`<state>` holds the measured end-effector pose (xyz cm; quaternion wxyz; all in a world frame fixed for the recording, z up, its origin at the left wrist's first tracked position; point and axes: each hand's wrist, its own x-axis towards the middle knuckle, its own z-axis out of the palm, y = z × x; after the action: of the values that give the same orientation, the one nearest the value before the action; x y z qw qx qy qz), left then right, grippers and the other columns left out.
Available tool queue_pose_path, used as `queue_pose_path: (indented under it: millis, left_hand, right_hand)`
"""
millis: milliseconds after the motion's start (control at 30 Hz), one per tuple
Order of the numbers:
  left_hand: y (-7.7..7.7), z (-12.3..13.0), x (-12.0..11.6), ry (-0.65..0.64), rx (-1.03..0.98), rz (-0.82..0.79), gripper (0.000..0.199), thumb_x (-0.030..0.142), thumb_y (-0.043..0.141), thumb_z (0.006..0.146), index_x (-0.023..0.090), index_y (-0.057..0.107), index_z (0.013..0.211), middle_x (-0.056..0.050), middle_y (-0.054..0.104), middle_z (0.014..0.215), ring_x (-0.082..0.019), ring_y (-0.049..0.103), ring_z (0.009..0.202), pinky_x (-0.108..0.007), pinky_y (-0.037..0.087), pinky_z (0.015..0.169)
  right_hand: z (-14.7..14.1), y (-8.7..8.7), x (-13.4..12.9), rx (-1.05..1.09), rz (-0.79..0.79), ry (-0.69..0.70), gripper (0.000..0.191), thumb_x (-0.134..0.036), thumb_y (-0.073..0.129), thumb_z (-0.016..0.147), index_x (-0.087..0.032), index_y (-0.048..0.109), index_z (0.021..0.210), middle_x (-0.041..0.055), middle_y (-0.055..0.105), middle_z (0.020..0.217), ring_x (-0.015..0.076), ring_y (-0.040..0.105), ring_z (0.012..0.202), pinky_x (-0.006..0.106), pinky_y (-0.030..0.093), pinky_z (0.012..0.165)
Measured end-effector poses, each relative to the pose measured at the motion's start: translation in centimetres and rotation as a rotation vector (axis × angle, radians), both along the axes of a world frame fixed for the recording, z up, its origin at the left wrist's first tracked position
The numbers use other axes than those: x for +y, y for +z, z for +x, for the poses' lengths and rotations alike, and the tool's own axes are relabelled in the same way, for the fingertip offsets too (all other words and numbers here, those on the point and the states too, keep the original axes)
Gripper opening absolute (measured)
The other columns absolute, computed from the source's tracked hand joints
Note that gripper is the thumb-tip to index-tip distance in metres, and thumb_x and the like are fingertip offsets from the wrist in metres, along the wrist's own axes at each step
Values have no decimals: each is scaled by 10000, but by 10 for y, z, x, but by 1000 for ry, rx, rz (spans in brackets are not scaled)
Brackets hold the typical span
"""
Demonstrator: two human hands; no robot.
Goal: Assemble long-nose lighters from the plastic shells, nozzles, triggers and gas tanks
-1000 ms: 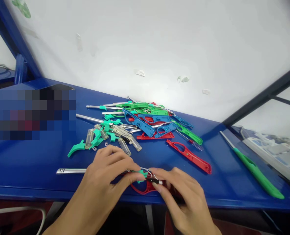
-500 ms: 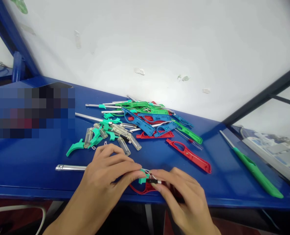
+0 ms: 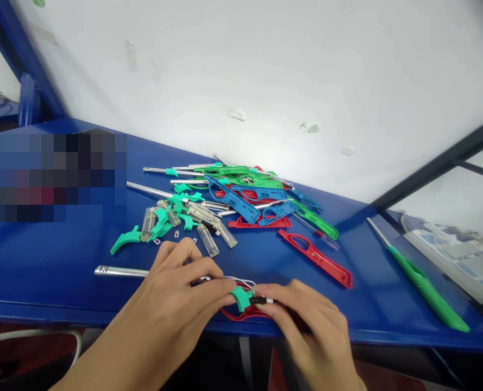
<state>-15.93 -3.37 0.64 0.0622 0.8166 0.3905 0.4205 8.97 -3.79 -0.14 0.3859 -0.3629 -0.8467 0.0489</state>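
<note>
Near the table's front edge, my left hand (image 3: pixel 180 298) pinches a teal-green plastic trigger (image 3: pixel 241 298) between thumb and fingertips. My right hand (image 3: pixel 312 326) grips a small black igniter piece (image 3: pixel 259 300) with a white end, which meets the trigger's right side. A thin white wire (image 3: pixel 241 279) loops above both parts. Below them lies a red lighter handle half (image 3: pixel 243 317), partly covered by my hands. A silver lighter tube (image 3: pixel 121 271) sticks out to the left from behind my left hand.
Beyond my hands lies a pile of blue handle halves (image 3: pixel 235 201), green halves (image 3: pixel 317 220), clear fuel tanks (image 3: pixel 207 240) and teal triggers (image 3: pixel 126 239). A separate red half (image 3: pixel 317 258) lies nearer. At right is a whole green lighter (image 3: pixel 424 282). A white wall (image 3: pixel 265 70) stands behind.
The trigger has turned between my left fingers and shows more of its curved side. It and the igniter now sit against each other. The view has shifted slightly.
</note>
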Motion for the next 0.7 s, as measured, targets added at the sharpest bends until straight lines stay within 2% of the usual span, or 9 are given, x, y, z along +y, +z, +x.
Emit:
queue_pose_path:
  millis: [133, 233, 467, 567, 700]
  left_hand:
    - [2, 2, -2, 1, 3, -38, 366, 181, 532, 1167, 315, 821, 987, 77, 798, 899, -212, 572, 846, -388, 397, 952]
    - [3, 4, -1, -16, 6, -77, 361, 196, 527, 1171, 294, 818, 981, 73, 806, 886, -213, 568, 838, -379, 410, 892]
    - [3, 3, 2, -49, -21, -47, 324, 163, 533, 1165, 250, 783, 979, 48, 784, 858, -199, 541, 785, -347, 431, 767]
    - [1, 2, 6, -42, -40, 0, 301, 78, 552, 1128, 230, 784, 1011, 35, 731, 807, -186, 531, 761, -334, 434, 743]
    - [0, 3, 7, -67, -15, 10, 375, -51, 534, 1053, 225, 786, 1043, 37, 680, 779, -169, 514, 734, -313, 439, 725]
  right_hand:
    - [6, -2, 0, 28, -14, 65, 178, -128, 660, 1110, -256, 740, 1205, -29, 886, 1009, 142, 767, 737, 295, 575, 713]
    - [9, -1, 2, 29, -10, 96, 194, -104, 671, 1091, -253, 753, 1184, -17, 885, 990, 144, 745, 680, 300, 554, 631]
    - [7, 3, 3, 19, 4, 68, 124, -167, 692, 1098, -224, 769, 1177, -18, 852, 841, 134, 678, 565, 308, 516, 562]
    - [6, 3, 3, 35, 3, 82, 142, -158, 698, 1089, -228, 778, 1182, -13, 857, 851, 138, 688, 577, 307, 518, 557]
    - [4, 4, 4, 69, 11, 87, 210, -126, 708, 1063, -259, 798, 1198, -21, 863, 854, 143, 687, 562, 308, 518, 553]
